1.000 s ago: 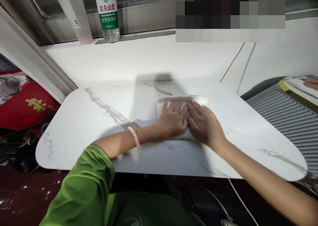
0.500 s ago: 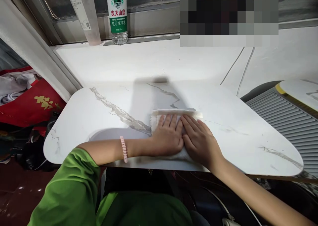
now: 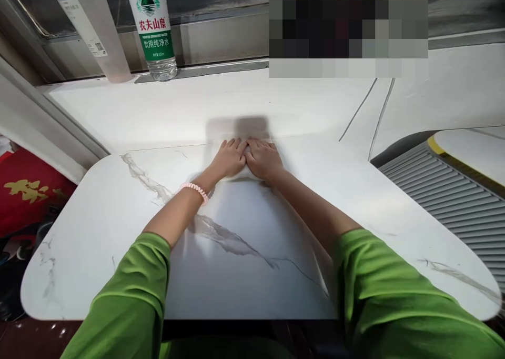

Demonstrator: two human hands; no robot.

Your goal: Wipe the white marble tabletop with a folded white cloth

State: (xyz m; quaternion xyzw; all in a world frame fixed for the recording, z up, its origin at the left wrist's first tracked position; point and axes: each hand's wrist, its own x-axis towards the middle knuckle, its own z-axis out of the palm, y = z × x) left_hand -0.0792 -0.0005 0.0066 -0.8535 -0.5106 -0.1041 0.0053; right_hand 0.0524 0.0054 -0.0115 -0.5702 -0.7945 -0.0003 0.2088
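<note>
My left hand [image 3: 230,158], with a pink coiled band [image 3: 194,190] at its wrist, lies flat on a white cloth [image 3: 243,175] at the far edge of the white marble-patterned table [image 3: 130,211]. Beside it, my right hand [image 3: 263,160] also rests flat on the cloth, and the two hands touch at the thumbs and index fingers. Both sets of fingers are stretched out toward the wall. Most of the cloth is hidden under the hands.
A water bottle [image 3: 155,38] and a tall translucent container [image 3: 94,32] stand on the ledge behind the table. At left is a red bag [image 3: 35,190]. A ribbed grey surface [image 3: 445,185] adjoins the right side. Two cables [image 3: 381,117] run down the wall.
Both hands and the cloth have slid away from the near edge to the back of the table and slightly left. My arms now reach further forward, and the view has shifted.
</note>
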